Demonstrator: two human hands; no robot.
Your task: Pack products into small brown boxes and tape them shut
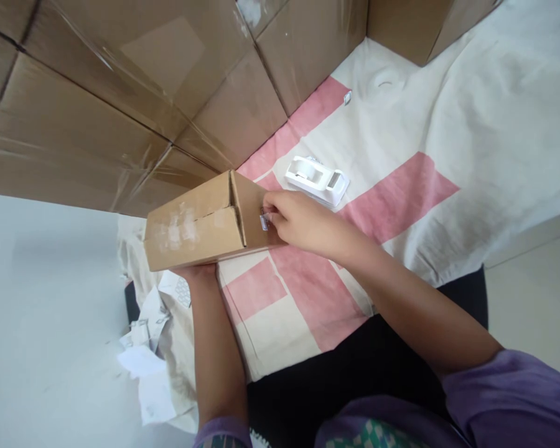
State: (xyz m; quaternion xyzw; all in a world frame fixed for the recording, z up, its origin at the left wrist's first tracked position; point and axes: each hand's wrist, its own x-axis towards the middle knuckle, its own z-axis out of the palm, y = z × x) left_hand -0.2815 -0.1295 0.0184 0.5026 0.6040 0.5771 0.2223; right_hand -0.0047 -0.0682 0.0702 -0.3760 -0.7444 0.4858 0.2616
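Note:
A small closed cardboard box (191,224) is tilted up off the cloth, with worn clear tape across its flaps. My left hand (200,271) holds it from below; its fingers are mostly hidden under the box. At the box's right end, my right hand (284,218) has its thumb and fingers pinched together on a small bluish-white sticker (264,222) against the end face. Just beyond that hand lies a white tape dispenser (316,180) with a roll in it.
Stacked cardboard boxes (74,118) wrapped in clear film stand along the far left; another box (406,28) is at the back. White paper scraps (154,392) lie at left on a pink-and-cream cloth (256,289). A small white piece (348,98) rests farther back.

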